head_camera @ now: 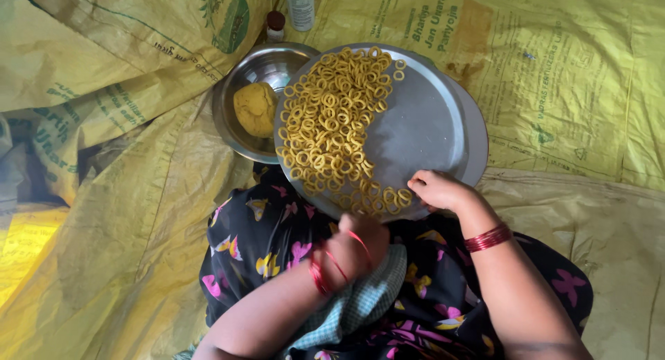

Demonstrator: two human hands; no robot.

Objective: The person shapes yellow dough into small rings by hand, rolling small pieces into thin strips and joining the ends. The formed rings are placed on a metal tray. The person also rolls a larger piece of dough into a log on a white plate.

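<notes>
Yellow woven sacking (568,90), printed in green and creased into folds, covers the whole floor. On it, over the person's lap, rests a round steel plate (422,124). Small yellow dough rings (332,124) are heaped across the plate's left half; its right half is bare metal. The right hand (438,189) rests at the plate's near rim, fingers curled at the nearest rings. The left hand (353,248) is closed into a fist just below the plate, over a checked cloth (360,301). Left of the plate, partly under it, a steel bowl (239,90) holds a lump of dough (255,108). Two bottles (291,13) stand beyond the plate.
</notes>
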